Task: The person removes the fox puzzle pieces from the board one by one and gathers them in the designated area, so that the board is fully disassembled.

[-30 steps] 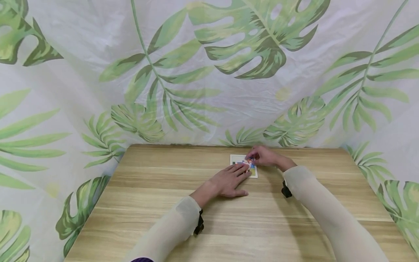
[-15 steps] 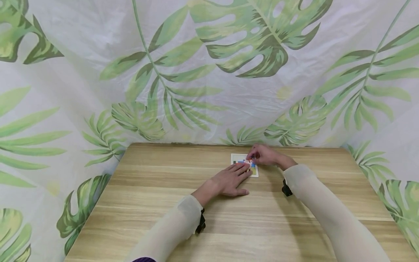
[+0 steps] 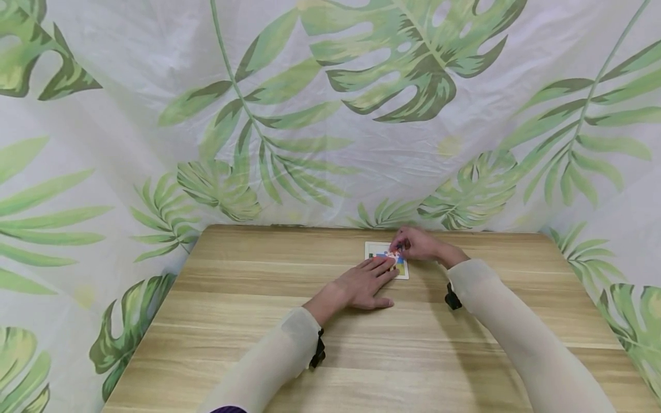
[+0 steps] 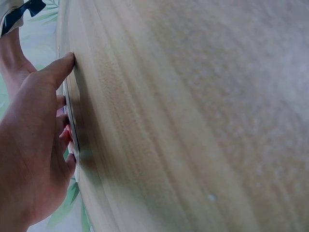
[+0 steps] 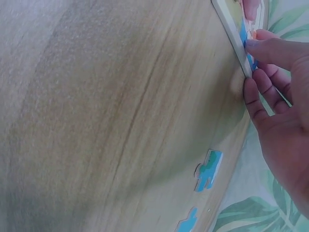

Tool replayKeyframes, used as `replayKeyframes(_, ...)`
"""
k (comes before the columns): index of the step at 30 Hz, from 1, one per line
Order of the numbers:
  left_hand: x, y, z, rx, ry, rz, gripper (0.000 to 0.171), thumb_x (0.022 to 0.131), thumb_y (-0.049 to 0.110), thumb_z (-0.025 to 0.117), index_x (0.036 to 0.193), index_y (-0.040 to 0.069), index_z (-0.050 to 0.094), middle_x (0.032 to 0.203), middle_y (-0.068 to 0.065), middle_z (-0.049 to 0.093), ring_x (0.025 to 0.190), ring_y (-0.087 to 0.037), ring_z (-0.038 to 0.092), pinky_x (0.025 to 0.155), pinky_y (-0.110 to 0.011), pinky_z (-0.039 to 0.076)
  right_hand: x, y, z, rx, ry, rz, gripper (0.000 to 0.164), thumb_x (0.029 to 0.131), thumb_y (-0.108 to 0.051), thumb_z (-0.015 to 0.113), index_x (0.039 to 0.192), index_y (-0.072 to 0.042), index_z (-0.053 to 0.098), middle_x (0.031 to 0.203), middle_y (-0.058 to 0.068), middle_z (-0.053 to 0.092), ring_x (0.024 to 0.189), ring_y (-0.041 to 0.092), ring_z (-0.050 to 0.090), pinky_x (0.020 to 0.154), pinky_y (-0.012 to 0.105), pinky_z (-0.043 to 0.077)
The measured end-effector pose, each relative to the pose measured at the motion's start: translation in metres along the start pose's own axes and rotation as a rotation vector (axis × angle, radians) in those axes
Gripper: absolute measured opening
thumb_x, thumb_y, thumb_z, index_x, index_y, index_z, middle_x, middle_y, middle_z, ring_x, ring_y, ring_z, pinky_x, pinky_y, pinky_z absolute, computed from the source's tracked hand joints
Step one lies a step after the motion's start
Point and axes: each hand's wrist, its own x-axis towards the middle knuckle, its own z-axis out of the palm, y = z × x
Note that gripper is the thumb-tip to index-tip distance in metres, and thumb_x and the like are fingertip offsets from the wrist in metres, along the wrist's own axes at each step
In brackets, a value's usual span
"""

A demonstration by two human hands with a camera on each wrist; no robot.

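Observation:
A small jigsaw puzzle board (image 3: 370, 246) with a pale border and a colourful picture lies near the far edge of the table. My left hand (image 3: 361, 285) rests with extended fingers over the lower left of the board, covering part of the picture. At the board's upper right corner, my right hand (image 3: 415, 244) pinches a small blue puzzle piece (image 5: 250, 59) between thumb and fingers. In the right wrist view its other fingertips are right at the board's rim. Most of the piece is hidden by the fingers.
Two loose blue jigsaw pieces, one with green on it (image 5: 209, 169) and another (image 5: 188, 221) partly out of frame, lie on the wooden table (image 3: 268, 298) near its far edge. A leaf-patterned curtain (image 3: 330, 143) hangs right behind the table.
The hands and board keep nearly the same places, with the right fingers still at the upper right corner. The whole head view shifts very slightly.

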Motion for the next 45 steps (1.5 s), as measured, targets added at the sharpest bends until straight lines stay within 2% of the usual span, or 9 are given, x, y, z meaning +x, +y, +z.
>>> replayKeyframes(9, -0.0008, 0.0004, -0.0008, -0.023, -0.006, -0.003, 0.084, 0.107, 0.069, 0.036, 0.172, 0.02, 0.017, 0.179, -0.004, 0.009, 0.165, -0.023, 0.008, 0.133, -0.038, 0.012, -0.0015, -0.0007, -0.0007, 0.058, 0.026, 0.012, 0.024, 0.085, 0.01, 0.077, 0.106, 0.0, 0.08, 0.103, 0.016, 0.068, 0.089, 0.034, 0.064, 0.074, 0.028, 0.049)
replayKeyframes(16, 0.0, 0.0004, -0.0004, -0.021, -0.01, -0.007, 0.083, 0.107, 0.069, 0.037, 0.172, 0.02, 0.017, 0.179, -0.004, 0.009, 0.165, -0.022, 0.007, 0.133, -0.038, 0.011, -0.0003, 0.003, 0.0013, 0.052, 0.051, 0.009, 0.031, 0.084, 0.009, 0.077, 0.115, 0.005, 0.076, 0.102, 0.018, 0.069, 0.09, 0.035, 0.063, 0.075, 0.029, 0.049)
replayKeyframes(23, 0.0003, 0.0009, 0.0004, -0.013, -0.009, -0.005, 0.084, 0.107, 0.069, 0.037, 0.172, 0.02, 0.018, 0.179, -0.004, 0.009, 0.165, -0.022, 0.008, 0.133, -0.038, 0.011, -0.0014, 0.0022, 0.0023, 0.112, 0.084, 0.064, 0.036, 0.082, 0.011, 0.077, 0.117, 0.01, 0.073, 0.104, 0.02, 0.072, 0.093, 0.03, 0.068, 0.079, 0.031, 0.056)
replayKeyframes(32, -0.0009, 0.0011, -0.0015, -0.021, -0.014, -0.01, 0.083, 0.107, 0.068, 0.037, 0.172, 0.02, 0.017, 0.179, -0.004, 0.008, 0.165, -0.022, 0.007, 0.133, -0.039, 0.013, -0.0028, 0.0028, 0.0021, 0.129, 0.106, 0.056, 0.03, 0.087, 0.01, 0.077, 0.117, 0.008, 0.074, 0.107, 0.019, 0.073, 0.096, 0.031, 0.067, 0.083, 0.04, 0.057)
replayKeyframes(37, -0.0013, 0.0015, -0.0026, -0.031, -0.019, -0.011, 0.083, 0.107, 0.068, 0.037, 0.172, 0.02, 0.017, 0.179, -0.004, 0.008, 0.165, -0.022, 0.007, 0.133, -0.039, 0.012, -0.0042, -0.0002, 0.0022, 0.164, 0.113, 0.074, 0.027, 0.09, 0.006, 0.078, 0.116, 0.006, 0.075, 0.109, 0.019, 0.075, 0.098, 0.032, 0.069, 0.085, 0.04, 0.056)
replayKeyframes(40, -0.0011, 0.0015, -0.0023, -0.031, -0.017, -0.011, 0.083, 0.108, 0.068, 0.037, 0.172, 0.02, 0.017, 0.179, -0.004, 0.008, 0.165, -0.022, 0.007, 0.133, -0.039, 0.011, -0.0052, -0.0018, 0.0023, 0.186, 0.117, 0.084, 0.025, 0.091, 0.007, 0.077, 0.116, 0.006, 0.075, 0.111, 0.02, 0.076, 0.1, 0.034, 0.07, 0.088, 0.045, 0.058)
replayKeyframes(43, -0.0011, 0.0013, -0.0016, -0.029, -0.015, -0.01, 0.083, 0.108, 0.067, 0.037, 0.172, 0.02, 0.017, 0.179, -0.004, 0.008, 0.165, -0.022, 0.006, 0.133, -0.039, 0.011, -0.0058, -0.0012, 0.0028, 0.19, 0.12, 0.087, 0.026, 0.092, 0.007, 0.076, 0.117, 0.005, 0.075, 0.111, 0.019, 0.076, 0.101, 0.033, 0.071, 0.09, 0.042, 0.059)
replayKeyframes(45, -0.0012, 0.001, -0.0008, -0.034, -0.012, -0.009, 0.083, 0.108, 0.068, 0.037, 0.172, 0.02, 0.017, 0.179, -0.004, 0.008, 0.165, -0.022, 0.006, 0.133, -0.039, 0.012, -0.0059, -0.0001, 0.0037, 0.191, 0.121, 0.085, 0.026, 0.092, 0.006, 0.076, 0.118, 0.005, 0.075, 0.11, 0.018, 0.077, 0.1, 0.029, 0.071, 0.088, 0.037, 0.058)
